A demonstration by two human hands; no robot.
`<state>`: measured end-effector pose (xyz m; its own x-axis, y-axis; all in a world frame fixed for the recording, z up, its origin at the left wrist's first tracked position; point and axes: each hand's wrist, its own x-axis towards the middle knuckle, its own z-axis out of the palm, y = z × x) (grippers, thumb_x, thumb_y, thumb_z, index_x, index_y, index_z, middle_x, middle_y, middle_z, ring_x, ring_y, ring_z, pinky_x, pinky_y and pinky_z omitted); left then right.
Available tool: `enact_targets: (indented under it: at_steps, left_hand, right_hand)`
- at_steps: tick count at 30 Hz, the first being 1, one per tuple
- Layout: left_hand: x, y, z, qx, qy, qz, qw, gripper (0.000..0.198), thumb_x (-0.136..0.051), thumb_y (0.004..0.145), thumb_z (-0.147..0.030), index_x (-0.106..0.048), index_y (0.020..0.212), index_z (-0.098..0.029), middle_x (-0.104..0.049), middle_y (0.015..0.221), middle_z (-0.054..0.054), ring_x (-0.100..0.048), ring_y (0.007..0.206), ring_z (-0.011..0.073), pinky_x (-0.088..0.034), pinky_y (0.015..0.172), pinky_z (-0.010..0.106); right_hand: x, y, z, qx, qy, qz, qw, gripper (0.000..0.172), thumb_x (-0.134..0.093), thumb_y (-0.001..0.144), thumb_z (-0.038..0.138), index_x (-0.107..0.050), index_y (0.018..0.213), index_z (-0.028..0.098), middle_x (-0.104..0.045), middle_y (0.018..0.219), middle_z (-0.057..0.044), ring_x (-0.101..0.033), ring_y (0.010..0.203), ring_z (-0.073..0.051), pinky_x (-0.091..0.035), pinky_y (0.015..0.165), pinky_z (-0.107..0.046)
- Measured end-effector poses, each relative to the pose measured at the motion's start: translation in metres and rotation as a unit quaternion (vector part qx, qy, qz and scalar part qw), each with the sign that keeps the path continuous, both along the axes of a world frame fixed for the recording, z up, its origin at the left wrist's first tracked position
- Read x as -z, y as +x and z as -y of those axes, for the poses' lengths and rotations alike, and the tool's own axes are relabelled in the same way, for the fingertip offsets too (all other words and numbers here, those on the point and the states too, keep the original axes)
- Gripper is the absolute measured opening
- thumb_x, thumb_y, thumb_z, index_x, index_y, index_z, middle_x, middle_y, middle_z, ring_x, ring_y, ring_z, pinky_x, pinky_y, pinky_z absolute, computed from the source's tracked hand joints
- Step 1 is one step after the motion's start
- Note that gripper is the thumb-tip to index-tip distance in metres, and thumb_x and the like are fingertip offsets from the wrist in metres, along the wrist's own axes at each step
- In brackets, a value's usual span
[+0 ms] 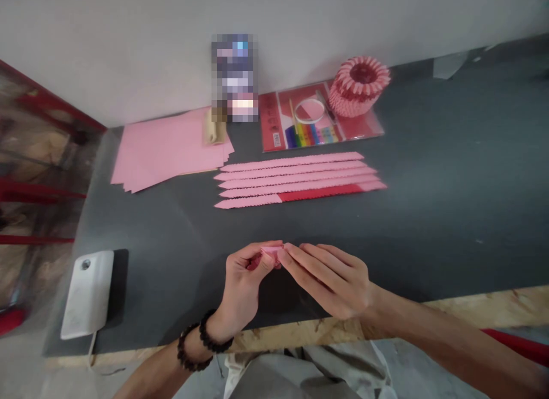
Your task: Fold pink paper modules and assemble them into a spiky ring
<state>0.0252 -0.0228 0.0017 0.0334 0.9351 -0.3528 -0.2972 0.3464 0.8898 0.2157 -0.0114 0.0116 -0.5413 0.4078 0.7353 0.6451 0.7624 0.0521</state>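
Pinching the small pink paper [271,250] in the left hand [242,283], touching its right end with the right hand [338,278] (cannot tell if gripping), nearer than the pink strips [295,178]; probably best pressing lightly, edges aligned

Small pink piece [271,250] partly hidden by fingers [301,273], upright object [235,76] pixelated beyond recognition, table [450,216] cut off at right

One camera is sitting on someone's head, looking forward and down from close by at the left hand [241,286], the right hand [334,275], the table [433,216] and the wall [150,50].
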Motion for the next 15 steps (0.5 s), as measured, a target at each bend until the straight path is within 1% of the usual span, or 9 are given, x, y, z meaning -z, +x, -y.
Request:
enact_targets:
  at_steps: [5, 9, 11, 15]
  left_hand:
    - [-0.006, -0.002, -0.006, -0.017, -0.041, 0.018, 0.999, 0.022, -0.086, 0.08, -0.037, -0.085, 0.094, -0.02, -0.082, 0.095, 0.008, -0.073, 0.078, 0.0157, -0.06, 0.074, 0.025]
    - [-0.013, -0.004, -0.011, -0.024, -0.092, 0.049, 0.994, 0.028, -0.086, 0.079, -0.043, -0.083, 0.096, -0.02, -0.082, 0.097, 0.008, -0.076, 0.081, 0.0188, -0.061, 0.069, 0.025]
    - [-0.015, -0.004, -0.012, -0.017, -0.111, 0.056, 0.992, 0.032, -0.085, 0.08, -0.046, -0.083, 0.097, -0.02, -0.082, 0.095, 0.009, -0.078, 0.081, 0.0209, -0.061, 0.068, 0.026]
    - [-0.017, -0.004, -0.011, -0.014, -0.13, 0.059, 0.99, 0.037, -0.086, 0.078, -0.048, -0.082, 0.097, -0.017, -0.082, 0.094, 0.01, -0.078, 0.08, 0.0228, -0.062, 0.067, 0.028]
  right_hand:
    - [0.001, 0.004, -0.004, 0.013, -0.006, -0.008, 1.0, 0.018, -0.066, 0.096, 0.012, -0.078, 0.11, 0.013, -0.082, 0.102, -0.004, -0.075, 0.081, -0.014, -0.059, 0.075, -0.029]
    - [0.001, 0.007, -0.009, 0.059, 0.006, -0.051, 0.997, 0.02, -0.078, 0.088, 0.014, -0.079, 0.107, 0.019, -0.083, 0.096, 0.002, -0.075, 0.076, -0.012, -0.054, 0.074, -0.028]
    - [-0.001, 0.007, -0.011, 0.08, -0.006, -0.061, 0.995, 0.021, -0.08, 0.085, 0.012, -0.08, 0.103, 0.021, -0.082, 0.093, 0.004, -0.075, 0.075, -0.011, -0.051, 0.078, -0.029]
    - [-0.002, 0.004, -0.008, 0.087, -0.011, -0.051, 0.995, 0.017, -0.073, 0.089, 0.011, -0.08, 0.096, 0.025, -0.082, 0.09, 0.008, -0.074, 0.075, -0.009, -0.045, 0.088, -0.031]
